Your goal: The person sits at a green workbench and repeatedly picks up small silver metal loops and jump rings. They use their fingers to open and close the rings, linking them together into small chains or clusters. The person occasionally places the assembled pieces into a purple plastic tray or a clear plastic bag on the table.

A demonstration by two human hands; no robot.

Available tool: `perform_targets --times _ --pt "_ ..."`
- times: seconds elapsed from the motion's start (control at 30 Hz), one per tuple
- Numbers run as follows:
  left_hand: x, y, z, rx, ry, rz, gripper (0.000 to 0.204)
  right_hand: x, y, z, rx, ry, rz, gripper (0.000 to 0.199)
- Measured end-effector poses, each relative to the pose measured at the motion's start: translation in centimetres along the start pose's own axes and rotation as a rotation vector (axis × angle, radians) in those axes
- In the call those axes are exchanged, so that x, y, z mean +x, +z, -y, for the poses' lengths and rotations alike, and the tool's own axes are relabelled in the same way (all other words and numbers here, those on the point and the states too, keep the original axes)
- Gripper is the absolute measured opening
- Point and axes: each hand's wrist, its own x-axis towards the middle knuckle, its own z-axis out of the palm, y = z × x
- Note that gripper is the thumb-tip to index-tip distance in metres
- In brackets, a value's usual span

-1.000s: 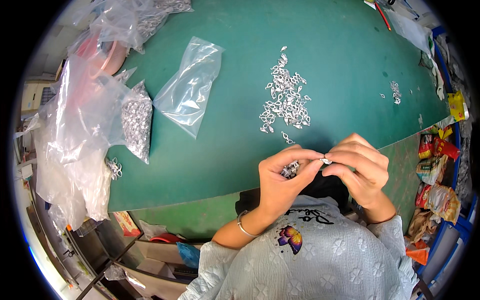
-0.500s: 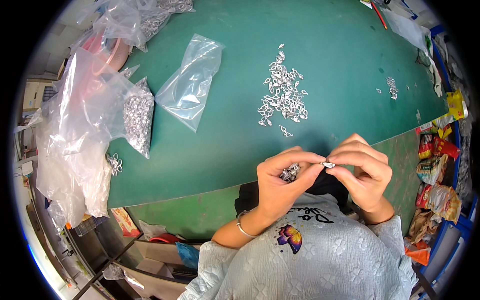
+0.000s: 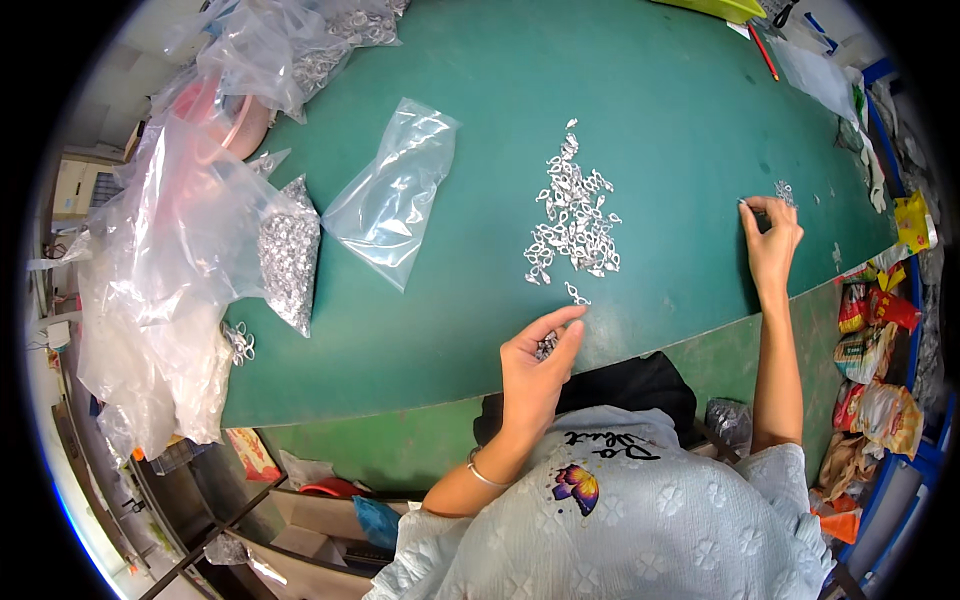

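A heap of small silver metal pieces with open loops [image 3: 577, 220] lies on the green tabletop [image 3: 660, 150]. Just below it, my left hand [image 3: 535, 370] curls around several small grey metal pieces [image 3: 546, 346] in its palm. Its thumb and forefinger tips come close to one looped piece [image 3: 577, 294] lying apart from the heap. Farther right, my right hand [image 3: 770, 240] is over the table with its thumb and fingers drawn together. A tiny dark speck shows at those fingertips, too small to name. Right beyond them sits a little silver cluster [image 3: 785, 189], partly hidden by my fingers.
A flat clear plastic bag [image 3: 398, 190] lies left of the heap. Beside it stand a bag packed with silver pieces [image 3: 289, 245], large plastic bags [image 3: 170, 250] and a pink basket [image 3: 245, 130]. A red pencil [image 3: 763, 52] and a yellow-green tray [image 3: 715, 8] are at the far right.
My hands were together at the near edge, with a small silver piece between their fingertips. Now they are apart: the right reached out to the little cluster, the left moved toward the heap.
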Motion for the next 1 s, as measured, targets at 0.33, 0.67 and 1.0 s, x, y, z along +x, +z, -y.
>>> perform_targets --times 0.33,0.67,1.0 --pt "2.1 0.0 -1.1 -0.071 -0.165 0.021 0.022 6.2 3.7 9.5 0.408 -0.292 0.256 0.016" --pt "4.0 0.7 -2.9 -0.047 -0.101 0.031 0.019 7.1 7.7 14.4 0.679 -0.146 0.516 0.010" --pt "3.6 2.9 -4.6 -0.104 0.163 0.057 0.021 0.4 -2.2 16.0 1.117 0.034 0.615 0.013"
